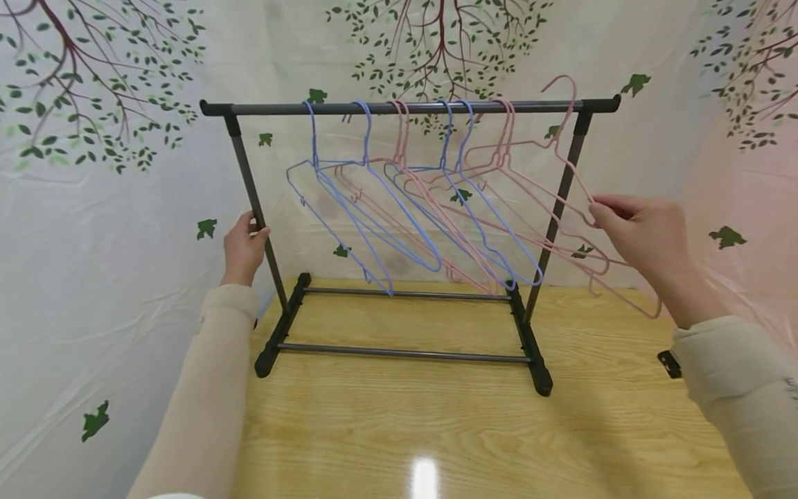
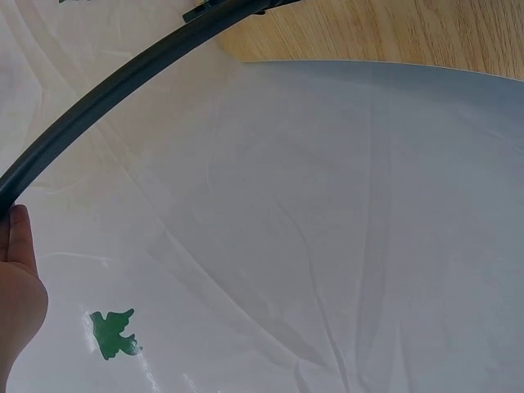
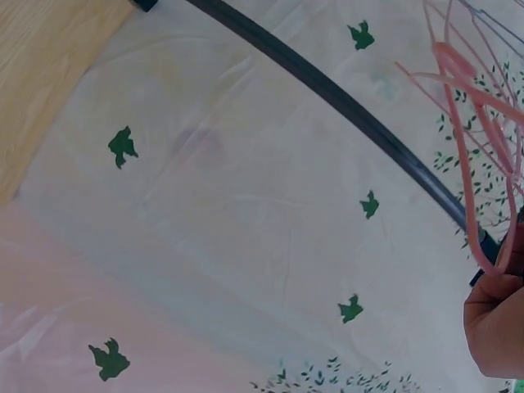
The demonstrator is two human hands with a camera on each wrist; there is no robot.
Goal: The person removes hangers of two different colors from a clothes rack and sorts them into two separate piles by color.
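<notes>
My left hand (image 1: 244,249) grips the left post (image 1: 247,173) of a black clothes rack, thumb on its near side. In the left wrist view, the fingers of that hand lie against the dark post (image 2: 90,102). With thumb and fingers, my right hand (image 1: 651,232) pinches a pink hanger (image 1: 564,76) at its right-hand end. The hanger's hook stands above the top rail (image 1: 262,109), near the rail's right end. Left of it, several blue hangers (image 1: 368,132) and several pink hangers (image 1: 406,132) hang from the rail. The right wrist view shows pink wire beside the hand (image 3: 499,327).
The rack's black feet (image 1: 539,374) stand on a wood-grain surface (image 1: 399,416), joined by two low bars (image 1: 405,352). Behind is a pale sheet (image 1: 156,242) with printed branches and green birds. A small black object (image 1: 670,364) lies at right.
</notes>
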